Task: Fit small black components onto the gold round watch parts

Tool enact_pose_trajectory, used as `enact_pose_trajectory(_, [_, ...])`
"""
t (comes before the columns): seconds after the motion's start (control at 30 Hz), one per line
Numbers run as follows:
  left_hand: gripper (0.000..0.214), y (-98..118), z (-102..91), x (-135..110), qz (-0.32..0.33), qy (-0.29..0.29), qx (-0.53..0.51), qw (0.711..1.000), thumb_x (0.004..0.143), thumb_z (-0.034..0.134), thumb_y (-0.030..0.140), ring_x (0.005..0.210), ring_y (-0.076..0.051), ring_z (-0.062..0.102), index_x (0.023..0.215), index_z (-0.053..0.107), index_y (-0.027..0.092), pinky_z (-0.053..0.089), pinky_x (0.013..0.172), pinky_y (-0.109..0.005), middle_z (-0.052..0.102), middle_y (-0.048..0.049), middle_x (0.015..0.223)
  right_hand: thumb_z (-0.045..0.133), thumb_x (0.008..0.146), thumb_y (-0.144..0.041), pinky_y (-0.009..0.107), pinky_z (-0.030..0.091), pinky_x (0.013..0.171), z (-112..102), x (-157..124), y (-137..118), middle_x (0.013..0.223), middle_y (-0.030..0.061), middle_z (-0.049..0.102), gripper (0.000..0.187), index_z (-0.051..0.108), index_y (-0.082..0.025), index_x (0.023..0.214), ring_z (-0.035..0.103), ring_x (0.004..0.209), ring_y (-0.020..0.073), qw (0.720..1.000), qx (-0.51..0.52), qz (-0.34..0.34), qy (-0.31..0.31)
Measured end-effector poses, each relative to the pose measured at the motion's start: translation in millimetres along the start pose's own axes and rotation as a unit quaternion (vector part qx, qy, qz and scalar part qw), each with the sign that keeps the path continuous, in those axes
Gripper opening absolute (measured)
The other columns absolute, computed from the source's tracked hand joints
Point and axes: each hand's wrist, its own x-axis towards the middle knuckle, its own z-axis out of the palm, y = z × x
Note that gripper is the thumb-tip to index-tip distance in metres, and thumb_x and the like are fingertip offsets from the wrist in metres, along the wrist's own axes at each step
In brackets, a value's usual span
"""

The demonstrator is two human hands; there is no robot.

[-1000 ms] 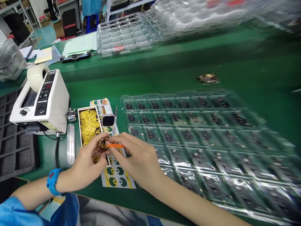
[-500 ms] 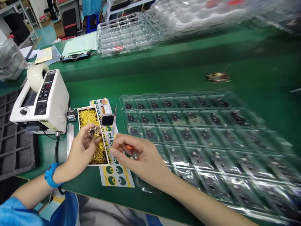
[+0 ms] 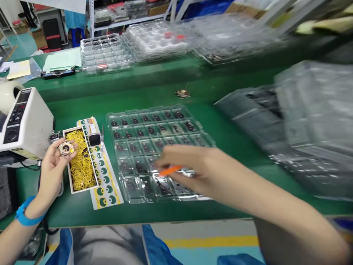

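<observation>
My left hand pinches a round gold-coloured part with a dark centre, holding it above the left edge of a white box. Yellow rings fill that box. My right hand is closed around an orange-handled tool over a clear compartment tray; motion blurs the fingers, and the tool's kind is unclear. Small dark parts sit in the tray's compartments. The hand and forearm cover some of its right side.
A white tape dispenser stands at left. Beside the box lie a smartwatch and a sheet of green and yellow stickers. Another round metal part lies farther back. Stacked clear trays occupy the right; more trays line the back.
The view has swung right. My right hand has moved from beside the box to over the tray, with the orange-handled tool. My left hand still holds the round part near the box.
</observation>
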Motion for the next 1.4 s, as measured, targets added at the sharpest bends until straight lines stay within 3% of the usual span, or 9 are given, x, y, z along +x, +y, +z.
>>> enact_pose_trajectory(0.07, [0.042,3,0.5,-2,-0.011,0.002,-0.006,1.0,0.074,0.073,0.019,0.104,-0.021,0.068,0.113,0.058,0.019,0.05,0.099,-0.035,0.072,-0.007,0.108,0.04,0.089,-0.011,0.028,0.04,0.047,7,-22,8,0.07,0.0029,0.062,0.028,0.062,-0.023,0.078,0.06,0.057,0.0164,0.994,-0.043,-0.021,-0.097])
enact_pose_trajectory(0.13, [0.04,4,1.0,-4,-0.025,-0.003,-0.008,1.0,0.076,0.072,0.021,0.104,-0.022,0.068,0.113,0.058,0.019,0.053,0.095,-0.034,0.072,-0.007,0.107,0.039,0.087,-0.008,0.028,0.041,0.046,19,-40,13,0.072,0.0047,0.064,0.029,0.064,-0.021,0.081,0.062,0.057,0.0177,0.987,-0.099,-0.02,-0.126])
enact_pose_trajectory(0.33, [0.038,1,2.6,-9,-0.066,-0.045,-0.02,0.997,0.08,0.069,0.022,0.106,-0.022,0.067,0.116,0.057,0.022,0.054,0.091,-0.031,0.073,-0.0057,0.103,0.034,0.09,-0.008,0.024,0.048,0.049,46,-60,14,0.079,0.0067,0.066,0.028,0.06,-0.018,0.086,0.065,0.064,0.0163,0.995,-0.099,0.011,-0.024])
enact_pose_trajectory(0.5, [0.041,4,6.5,-12,-0.096,-0.155,-0.034,0.983,0.079,0.071,0.023,0.104,-0.02,0.067,0.119,0.06,0.027,0.051,0.095,-0.033,0.069,-0.0038,0.113,0.044,0.093,-0.012,0.024,0.046,0.05,34,-23,-1,0.074,0.0039,0.063,0.016,0.056,-0.02,0.087,0.061,0.062,0.0145,0.999,0.001,-0.024,0.037])
enact_pose_trajectory(0.67, [0.024,2,7.1,-15,-0.148,-0.285,-0.022,0.947,0.074,0.077,0.036,0.094,-0.017,0.064,0.09,0.073,0.019,0.05,0.089,-0.032,0.068,-0.0057,0.101,0.052,0.092,-0.01,0.023,0.045,0.057,35,39,-43,0.072,0.0011,0.06,0.014,0.057,-0.02,0.084,0.056,0.063,0.0115,0.982,0.175,-0.041,0.066])
enact_pose_trajectory(0.9, [0.029,1,4.6,-16,-0.174,-0.23,0.001,0.958,0.063,0.083,0.039,0.062,-0.009,0.051,0.069,0.072,0.013,0.044,0.06,-0.022,0.06,0.0002,0.069,0.053,0.09,-0.012,0.023,0.044,0.056,67,80,-65,0.072,0.0009,0.061,0.012,0.06,-0.018,0.082,0.057,0.063,0.012,0.975,0.206,-0.041,0.075])
enact_pose_trajectory(1.13, [0.031,4,4.7,-14,-0.21,-0.199,-0.066,0.955,0.066,0.08,0.045,0.064,-0.011,0.056,0.062,0.07,0.016,0.048,0.065,-0.024,0.063,0.0,0.065,0.046,0.087,-0.005,0.023,0.041,0.047,70,72,-54,0.079,0.0046,0.069,0.023,0.065,-0.018,0.091,0.053,0.059,0.0127,0.958,-0.057,-0.229,0.163])
enact_pose_trajectory(1.27, [0.035,5,6.9,-16,-0.218,-0.216,-0.04,0.951,0.068,0.078,0.046,0.059,-0.01,0.053,0.058,0.065,0.015,0.048,0.06,-0.022,0.059,0.0011,0.061,0.042,0.091,-0.008,0.025,0.041,0.048,82,59,-47,0.085,0.0035,0.072,0.031,0.069,-0.021,0.097,0.05,0.057,0.0129,0.947,-0.057,-0.267,0.17])
enact_pose_trajectory(1.4, [0.021,6,8.0,-18,-0.207,-0.227,-0.085,0.948,0.076,0.074,0.038,0.077,-0.014,0.062,0.075,0.068,0.018,0.056,0.076,-0.029,0.064,-0.0016,0.081,0.047,0.091,-0.011,0.027,0.046,0.053,85,55,-51,0.084,0.0033,0.069,0.025,0.067,-0.024,0.099,0.056,0.063,0.0138,0.961,0.066,-0.162,0.214])
